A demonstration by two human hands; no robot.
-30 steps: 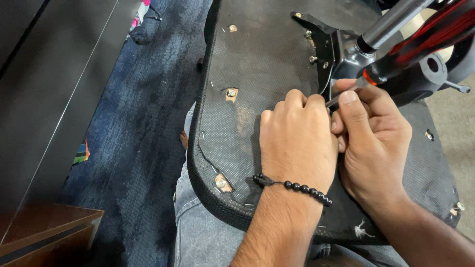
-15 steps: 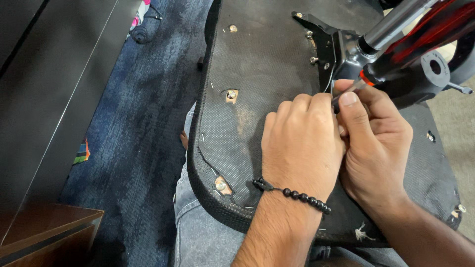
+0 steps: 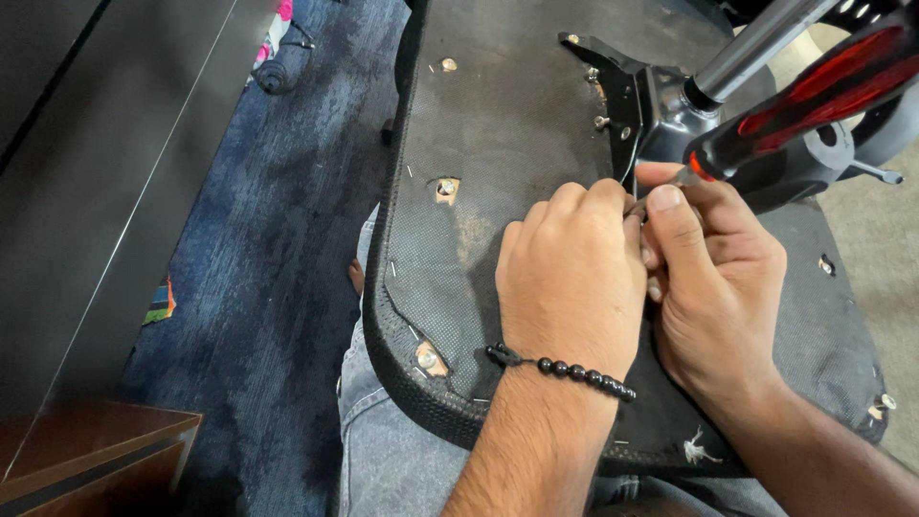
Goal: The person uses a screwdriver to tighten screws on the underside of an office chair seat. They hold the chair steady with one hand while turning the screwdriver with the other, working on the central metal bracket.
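On the left, dark blue carpet runs beside a brown wooden box corner. Across the person's jean-clad lap lies an upturned black fabric-covered chair seat, bolts showing in torn holes. Over its middle the left hand, wearing a black beaded bracelet, is curled with fingers pressed together; what it grips is hidden. Touching it, the right hand pinches the shaft of a red-and-black-handled screwdriver near the black metal bracket and silver post.
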